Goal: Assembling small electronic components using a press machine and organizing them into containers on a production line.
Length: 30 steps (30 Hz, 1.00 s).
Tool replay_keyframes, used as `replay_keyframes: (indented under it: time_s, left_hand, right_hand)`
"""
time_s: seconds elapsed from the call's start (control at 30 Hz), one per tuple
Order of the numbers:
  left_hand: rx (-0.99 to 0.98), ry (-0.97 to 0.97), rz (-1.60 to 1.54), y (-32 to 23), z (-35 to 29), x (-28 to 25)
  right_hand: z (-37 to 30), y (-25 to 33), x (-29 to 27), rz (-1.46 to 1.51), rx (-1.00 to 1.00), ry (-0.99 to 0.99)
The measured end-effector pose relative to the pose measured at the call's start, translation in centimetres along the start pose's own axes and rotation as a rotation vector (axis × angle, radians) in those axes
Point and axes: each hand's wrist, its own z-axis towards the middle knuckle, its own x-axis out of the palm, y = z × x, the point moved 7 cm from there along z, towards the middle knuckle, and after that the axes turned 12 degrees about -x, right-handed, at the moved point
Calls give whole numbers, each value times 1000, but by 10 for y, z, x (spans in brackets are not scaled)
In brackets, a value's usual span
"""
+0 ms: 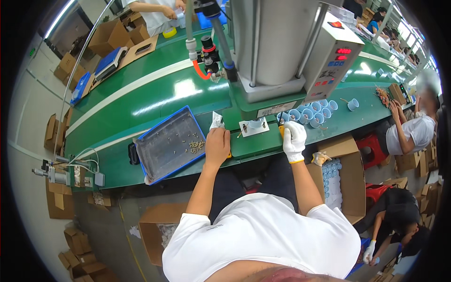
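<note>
In front of me stands a press (272, 51) with a large grey cylinder. Beneath its head, a pale blue cup (256, 124) sits on a white plate (246, 129) fixed to the green base (258, 142). At the base's left side my bare left hand (218, 144) is closed, knuckles up; a crumpled white piece (217, 120) shows at its far end, and a yellow part (229, 155) beside it. My right hand (294, 141), in a white glove, is curled at the base's right side against a yellow part (282, 130). What lies under each hand's fingers is hidden.
Left of the press lies a blue-rimmed tray (171, 145) with small metal parts (195, 146). Several pale blue cups (314, 113) stand to the right. An open carton (350, 181) of cups is by my right arm, another carton (157, 216) at lower left. Co-workers (413, 124) sit nearby.
</note>
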Motion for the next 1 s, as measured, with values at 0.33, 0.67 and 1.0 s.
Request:
replay_keyframes:
  time_s: [0.33,0.67,1.0]
  left_hand:
    - [12,-51,-8,-1,0,-1]
    - [-58,-32,-22,4,-7,-4]
    - [-67,74,-251,-36,28,-7]
  right_hand:
    - [-21,-13,6,10,64,-48]
    - [-22,-12,10,39,21,-14]
    - [-9,-12,5,17,16,-59]
